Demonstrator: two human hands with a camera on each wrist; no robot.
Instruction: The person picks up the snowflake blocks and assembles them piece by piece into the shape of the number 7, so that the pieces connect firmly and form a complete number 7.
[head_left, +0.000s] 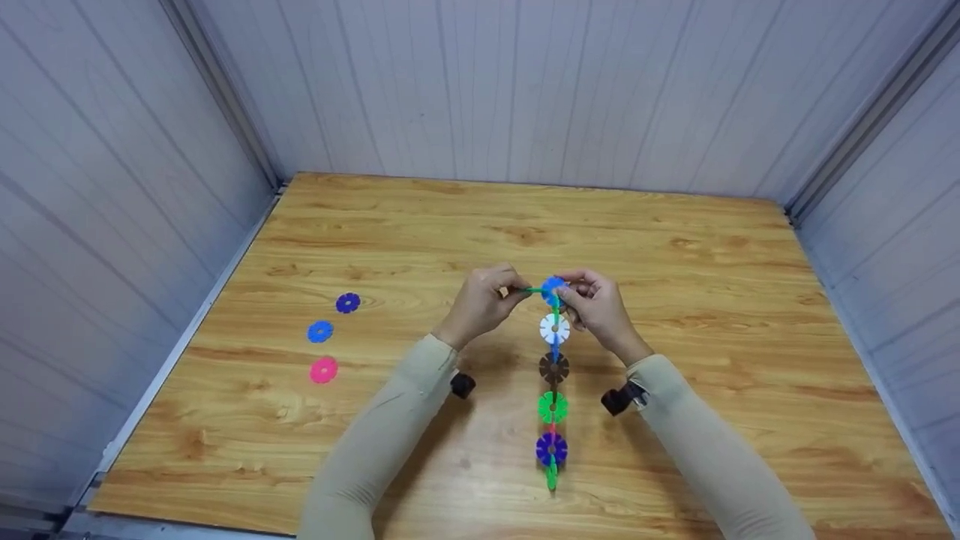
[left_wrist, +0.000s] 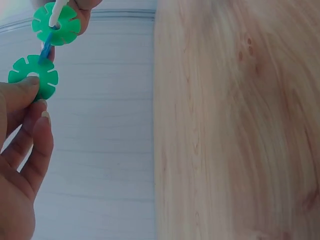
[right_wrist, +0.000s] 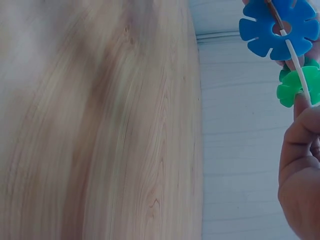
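Observation:
A chain of notched plastic snowflake discs (head_left: 553,407) runs toward the near side, its discs slotted crosswise into one another. My left hand (head_left: 482,300) pinches a green disc (left_wrist: 44,82) between thumb and fingers. That disc meets a blue disc (head_left: 553,285) at the chain's far end. My right hand (head_left: 602,307) pinches the chain there, its thumb on the blue disc. Nearer discs include a white one (head_left: 555,329), a brown one (head_left: 554,368) and a purple one (head_left: 551,450). In the right wrist view, another blue disc (right_wrist: 260,30) and an edge-on white disc (right_wrist: 295,57) show close up.
Three loose discs lie on the wooden table (head_left: 675,247) at the left: a purple one (head_left: 348,303), a blue one (head_left: 320,331) and a pink one (head_left: 324,370). Pale panel walls (head_left: 480,90) enclose the back and sides.

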